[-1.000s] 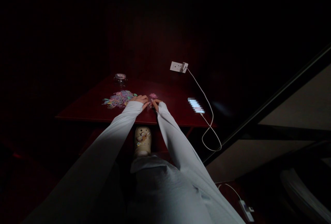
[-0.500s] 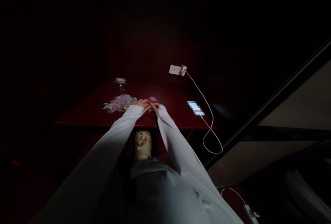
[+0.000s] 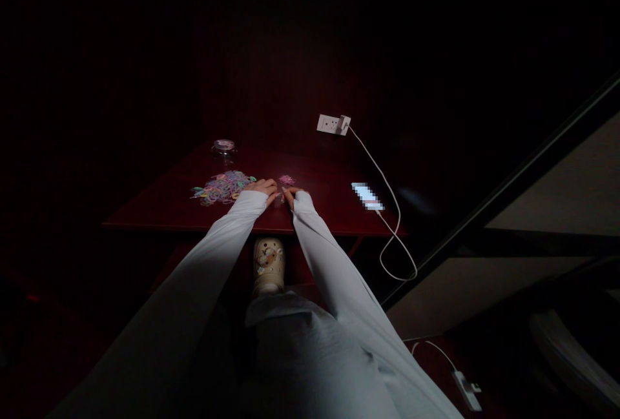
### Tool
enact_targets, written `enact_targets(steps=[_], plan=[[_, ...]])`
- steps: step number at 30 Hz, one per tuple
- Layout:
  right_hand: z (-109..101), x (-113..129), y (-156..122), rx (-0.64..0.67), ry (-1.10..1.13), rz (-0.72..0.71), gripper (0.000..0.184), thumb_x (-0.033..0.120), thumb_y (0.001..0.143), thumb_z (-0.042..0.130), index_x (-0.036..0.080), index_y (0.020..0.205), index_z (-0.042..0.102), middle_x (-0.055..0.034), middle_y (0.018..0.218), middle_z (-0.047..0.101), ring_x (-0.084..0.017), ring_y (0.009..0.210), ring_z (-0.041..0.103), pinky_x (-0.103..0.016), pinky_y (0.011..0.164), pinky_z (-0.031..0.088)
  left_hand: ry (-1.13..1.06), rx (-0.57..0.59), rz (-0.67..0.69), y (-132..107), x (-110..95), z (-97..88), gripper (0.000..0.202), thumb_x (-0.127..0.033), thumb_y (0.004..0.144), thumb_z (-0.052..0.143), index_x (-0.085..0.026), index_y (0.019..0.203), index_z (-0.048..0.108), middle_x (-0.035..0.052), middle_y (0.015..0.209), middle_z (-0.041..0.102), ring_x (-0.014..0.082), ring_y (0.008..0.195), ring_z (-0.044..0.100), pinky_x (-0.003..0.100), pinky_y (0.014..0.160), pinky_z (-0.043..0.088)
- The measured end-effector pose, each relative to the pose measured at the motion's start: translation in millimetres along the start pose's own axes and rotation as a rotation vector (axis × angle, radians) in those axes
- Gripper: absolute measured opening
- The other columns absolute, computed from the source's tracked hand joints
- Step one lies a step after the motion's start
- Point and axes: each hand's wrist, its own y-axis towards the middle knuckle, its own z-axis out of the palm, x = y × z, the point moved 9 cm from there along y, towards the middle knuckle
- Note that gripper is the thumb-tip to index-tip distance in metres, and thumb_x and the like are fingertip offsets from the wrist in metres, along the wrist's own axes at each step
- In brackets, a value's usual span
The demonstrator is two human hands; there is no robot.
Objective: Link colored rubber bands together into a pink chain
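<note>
Both hands are close together over the dark red table (image 3: pixel 159 203), near its front edge. My left hand (image 3: pixel 264 189) has its fingers bent and drawn together, pointing right. Facing it, my right hand (image 3: pixel 290 197) is closed in a pinch. A tiny pale, see-through thing (image 3: pixel 279 200) shows between the fingertips, too small to name. Left of my left hand spreads a pile of small coloured loops, like rubber bands (image 3: pixel 223 188), in purple, pink, green and yellow. Just beyond my fingers lies a little heap of pink pieces (image 3: pixel 287 179).
A clear lidded jar (image 3: pixel 224 152) stands at the back left. On the right lies a lit phone (image 3: pixel 368 196), its white cable (image 3: pixel 386 179) running to a charger in the wall socket (image 3: pixel 329 124). Below the table edge is a beige clog (image 3: pixel 269 263). A power strip (image 3: pixel 467 390) lies lower right.
My fingertips have drawn slightly apart, and the pale bit between them shows a little more. The whole view has shifted slightly; the piles, jar and phone lie as before.
</note>
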Motion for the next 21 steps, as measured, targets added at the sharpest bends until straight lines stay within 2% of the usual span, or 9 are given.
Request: enact_targets(steps=[4, 11, 16, 19, 21], plan=[[-7.5, 1.4, -1.5, -0.068, -0.148, -0.001, 0.045, 0.041, 0.112, 0.055, 0.022, 0.078, 0.077, -0.0035, 0.083, 0.079, -0.018, 0.083, 0.070, -0.025, 0.083, 0.050, 0.007, -0.012, -0.021, -3.1, -0.9, -3.1, 0.022, -0.028, 0.108, 0.055, -0.024, 0.104, 0.077, 0.0088, 0.124, 0.078, 0.0268, 0.106, 0.068, 0.038, 0.088, 0.053], [-27.2, -7.5, -6.6, -0.200, -0.350, 0.166, 0.048, 0.040, 0.117, 0.046, 0.018, 0.094, 0.082, -0.0112, 0.098, 0.083, -0.020, 0.090, 0.074, -0.026, 0.081, 0.050, 0.016, 0.017, -0.061, -2.1, -3.1, -2.3, 0.028, -0.026, 0.108, 0.051, -0.023, 0.109, 0.079, 0.0104, 0.127, 0.078, 0.0287, 0.111, 0.069, 0.042, 0.092, 0.054], [-29.6, -9.5, -7.2, -0.199, -0.392, 0.199, 0.048, 0.036, 0.117, 0.044, 0.013, 0.100, 0.083, -0.0169, 0.103, 0.084, -0.022, 0.092, 0.076, -0.027, 0.080, 0.050, 0.010, 0.046, -0.053, 0.7, -5.2, 0.4, 0.029, -0.025, 0.108, 0.051, -0.022, 0.111, 0.079, 0.0110, 0.130, 0.078, 0.0295, 0.114, 0.070, 0.043, 0.095, 0.054], [-28.6, -8.7, -6.3, -0.186, -0.368, 0.190, 0.045, 0.036, 0.116, 0.048, 0.015, 0.098, 0.084, -0.0151, 0.101, 0.084, -0.022, 0.092, 0.075, -0.027, 0.081, 0.050, 0.006, 0.041, -0.040, 0.8, -4.8, 1.2, 0.029, -0.025, 0.108, 0.051, -0.023, 0.113, 0.079, 0.0101, 0.130, 0.078, 0.0284, 0.113, 0.070, 0.042, 0.095, 0.053], [-23.9, -7.4, -5.6, -0.132, -0.322, 0.173, 0.044, 0.039, 0.115, 0.051, 0.019, 0.094, 0.084, -0.0113, 0.097, 0.084, -0.021, 0.092, 0.074, -0.027, 0.083, 0.050, 0.004, 0.032, -0.033, 0.7, -4.1, 1.4, 0.028, -0.025, 0.108, 0.052, -0.023, 0.111, 0.079, 0.0096, 0.129, 0.078, 0.0277, 0.112, 0.070, 0.041, 0.094, 0.053]])
